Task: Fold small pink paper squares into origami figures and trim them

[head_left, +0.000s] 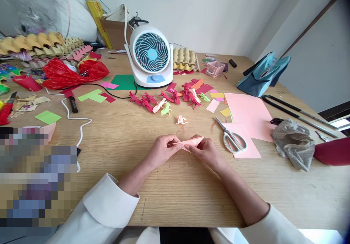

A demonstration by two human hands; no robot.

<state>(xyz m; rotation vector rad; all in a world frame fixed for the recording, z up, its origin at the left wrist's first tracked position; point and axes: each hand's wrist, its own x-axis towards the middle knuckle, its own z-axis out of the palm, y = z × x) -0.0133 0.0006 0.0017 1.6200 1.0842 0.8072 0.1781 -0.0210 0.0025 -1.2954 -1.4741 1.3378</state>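
Between my two hands is a small piece of folded pink paper (193, 141), held just above the wooden table. My left hand (164, 148) pinches its left end between thumb and fingers. At the other end, my right hand (205, 152) grips the paper, its thumb pressed on the near side. Just beyond lies a small pale pink origami figure (181, 120). Behind that sits a row of red origami figures (147, 101) with a light green one (166, 109) among them. White-handled scissors (232, 138) rest on pink paper sheets (250, 116) to the right.
A white fan (151, 56) stands at the back among egg cartons (186, 57) and coloured paper scraps. Left are a red plastic bag (73, 73), a black marker (73, 105) and a white cable (81, 131). Right are a blue bag (262, 74) and a crumpled grey cloth (294, 142).
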